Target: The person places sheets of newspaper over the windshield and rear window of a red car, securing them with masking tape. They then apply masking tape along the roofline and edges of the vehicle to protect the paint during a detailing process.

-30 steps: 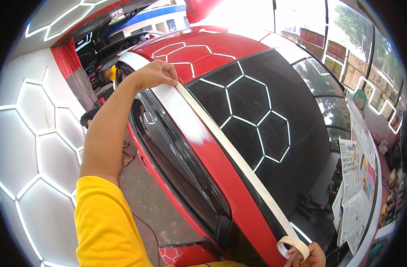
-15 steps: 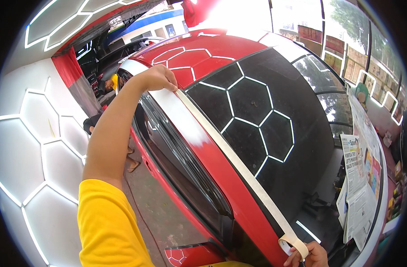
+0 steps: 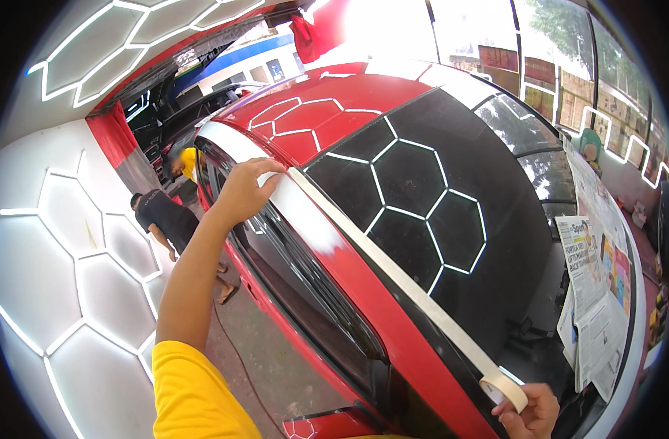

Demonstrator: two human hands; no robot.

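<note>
A strip of cream masking tape (image 3: 400, 274) runs taut along the seam between the red roof edge (image 3: 364, 293) and the car's black glossy roof panel (image 3: 422, 190). At its far end is my left hand (image 3: 245, 192), thumb and forefinger curved and slightly apart. Its fingertips are beside the tape end; whether they touch it is unclear. Low on the right, my right hand (image 3: 532, 415) grips the masking tape roll (image 3: 504, 394), from which the strip leads. Part of the roof edge near my left hand is whitish-grey (image 3: 301, 212).
Newspaper sheets (image 3: 594, 307) cover part of the car at the right. Left of the car, a person in dark clothes (image 3: 170, 218) bends over, with another in yellow (image 3: 188, 162) beyond. A cable (image 3: 236, 344) lies on the floor. A side mirror (image 3: 316, 424) juts out below.
My left hand has shifted down in view and its fingers have loosened at the tape end. The roll and my right hand sit slightly farther right. The person in dark clothes shows more fully.
</note>
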